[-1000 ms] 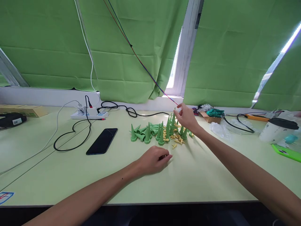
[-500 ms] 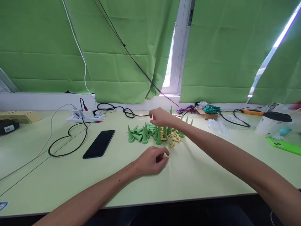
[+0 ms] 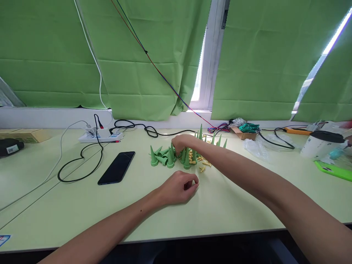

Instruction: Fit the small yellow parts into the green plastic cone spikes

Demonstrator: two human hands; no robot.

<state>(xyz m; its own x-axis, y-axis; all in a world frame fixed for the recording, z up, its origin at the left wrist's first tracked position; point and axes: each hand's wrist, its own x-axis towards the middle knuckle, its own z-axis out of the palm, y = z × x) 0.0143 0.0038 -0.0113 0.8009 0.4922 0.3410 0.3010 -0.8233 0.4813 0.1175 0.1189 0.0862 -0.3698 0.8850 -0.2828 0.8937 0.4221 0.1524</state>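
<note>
My left hand (image 3: 178,187) rests on the table, closed, with thumb and forefinger curled together at the tips. Whatever may be between them is too small to make out. Over the pile of green cones (image 3: 162,160) reaches my right hand (image 3: 182,142), its fingers bent down together among them. Their tips are hidden, so what they hold cannot be seen. Several green cone-shaped nozzles (image 3: 187,160) stand upright on ribbed bases, while others lie on their sides. Small yellow pieces (image 3: 202,169) are scattered at the pile's right, partly behind my right forearm.
A black phone (image 3: 117,168) lies to the left, near a white power strip (image 3: 99,136) and loose black cable (image 3: 79,181). At right are a lidded paper cup (image 3: 320,146), a green phone (image 3: 332,171), clear plastic bags (image 3: 257,148) and a small cardboard box (image 3: 243,134).
My right hand has moved down and slightly left, its fingers dipping into the green cones. The left hand stays in place, its thumb and forefinger drawn closer together.
</note>
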